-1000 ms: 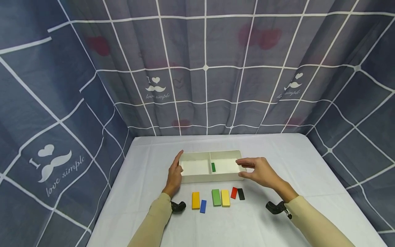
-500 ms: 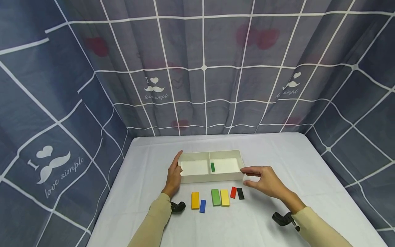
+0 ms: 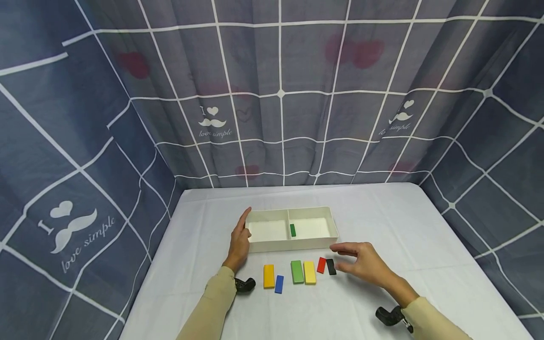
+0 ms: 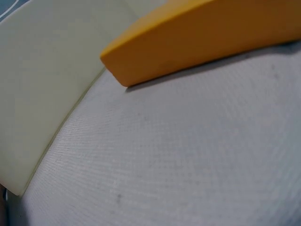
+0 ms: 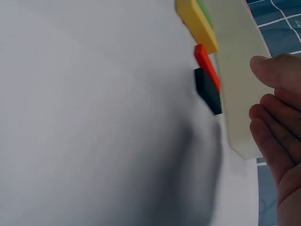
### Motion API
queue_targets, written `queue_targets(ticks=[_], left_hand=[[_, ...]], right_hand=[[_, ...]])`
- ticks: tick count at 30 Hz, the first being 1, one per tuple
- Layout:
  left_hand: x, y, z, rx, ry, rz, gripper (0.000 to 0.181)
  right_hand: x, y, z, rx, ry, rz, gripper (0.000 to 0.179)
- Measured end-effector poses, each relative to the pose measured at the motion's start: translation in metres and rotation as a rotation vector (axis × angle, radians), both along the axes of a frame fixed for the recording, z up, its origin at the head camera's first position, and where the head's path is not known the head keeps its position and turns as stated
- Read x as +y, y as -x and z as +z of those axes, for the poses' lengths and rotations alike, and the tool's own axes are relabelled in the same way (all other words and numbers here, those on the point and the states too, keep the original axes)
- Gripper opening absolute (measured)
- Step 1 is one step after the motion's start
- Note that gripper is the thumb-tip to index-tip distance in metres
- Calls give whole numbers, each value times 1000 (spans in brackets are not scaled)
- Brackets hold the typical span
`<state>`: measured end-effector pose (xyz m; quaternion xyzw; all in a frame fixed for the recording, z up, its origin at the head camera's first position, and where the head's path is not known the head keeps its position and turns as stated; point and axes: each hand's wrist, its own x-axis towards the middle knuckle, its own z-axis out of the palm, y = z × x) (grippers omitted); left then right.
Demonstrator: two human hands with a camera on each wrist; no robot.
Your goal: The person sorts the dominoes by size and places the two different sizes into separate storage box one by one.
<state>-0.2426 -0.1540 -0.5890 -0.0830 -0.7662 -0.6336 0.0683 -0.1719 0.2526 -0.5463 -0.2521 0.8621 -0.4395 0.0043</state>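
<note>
Fingers (image 3: 346, 247) of the right hand (image 3: 363, 264) are parted from the thumb, slightly bent and pinching nothing, near the black block (image 3: 331, 267) (the right wrist view shows a gap between them). On the left hand (image 3: 239, 242) the index is straight and set apart from the thumb, both at the left end of the box (image 3: 289, 245); its other fingers are hidden, so how firmly it holds I cannot tell.

Box and blocks sit on the table (image 3: 204, 226). One small green block (image 3: 293, 230) is in the right compartment (image 3: 314, 226), just beside the divider (image 3: 289, 219); no block shows in the left compartment (image 3: 267, 229).

Six more lie outside, in front of the box: from the left, orange block (image 3: 268, 276), blue block (image 3: 278, 284) (nearer the person), big green block (image 3: 297, 272), yellow block (image 3: 310, 273) nearly touching it, red block (image 3: 321, 265), then the black one. As far as boxing the blocks goes, the work looks barely begun: one in, six out. With the right hand so near, black seems the handiest.
</note>
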Motion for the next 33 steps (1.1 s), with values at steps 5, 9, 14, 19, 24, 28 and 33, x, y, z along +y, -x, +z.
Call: queue_targets(ticks=[5, 9, 14, 19, 24, 28, 33], left_hand=[[-1, 0, -1, -6, 15, -5, 83], [-1, 0, -2, -8, 18, -3, 83], [-2, 1, -3, -4, 4, -1, 83], [-1, 1, -2, -5, 9, 1, 84], [0, 2, -1, -12, 14, -2, 84], [0, 2, -1, -10, 13, -3, 84], [0, 1, -2, 1, 4, 1, 84]], right_hand=[[-1, -3, -9, 21, -23, -20, 47], [-1, -6, -17, 32, -46, -49, 48], [-1, -8, -25, 6, -69, -72, 50], [-1, -9, -30, 12, -98, -68, 53], [-1, -8, -32, 25, -101, -65, 54], [-1, -9, -34, 36, -99, -72, 53], [-3, -12, -35, 70, -111, -77, 52]])
